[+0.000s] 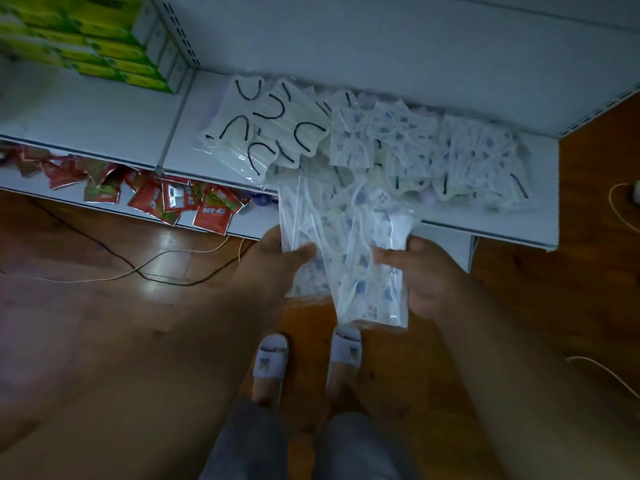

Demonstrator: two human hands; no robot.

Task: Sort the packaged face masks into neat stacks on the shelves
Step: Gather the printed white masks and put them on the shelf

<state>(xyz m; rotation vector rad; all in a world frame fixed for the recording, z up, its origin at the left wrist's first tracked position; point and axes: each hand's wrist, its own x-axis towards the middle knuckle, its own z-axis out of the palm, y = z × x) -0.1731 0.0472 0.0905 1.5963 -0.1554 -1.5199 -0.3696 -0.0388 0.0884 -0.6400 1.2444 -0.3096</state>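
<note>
Both hands hold a bundle of clear-wrapped printed face masks (pixel 349 251) just in front of the white shelf (pixel 485 216). My left hand (pixel 273 258) grips the bundle's left edge, thumb on top. My right hand (pixel 419 271) grips its right edge. On the shelf lies a loose heap of white masks with black ear loops (pixel 270 129) at the left. Blue-patterned mask packs (pixel 433 147) overlap one another to its right.
Green boxes (pixel 104 46) are stacked at the shelf's far left. Red sachets (pixel 166 195) lie scattered on the lower shelf. Cables (pixel 138 271) run over the wooden floor. My slippered feet (pixel 308 358) stand below the hands.
</note>
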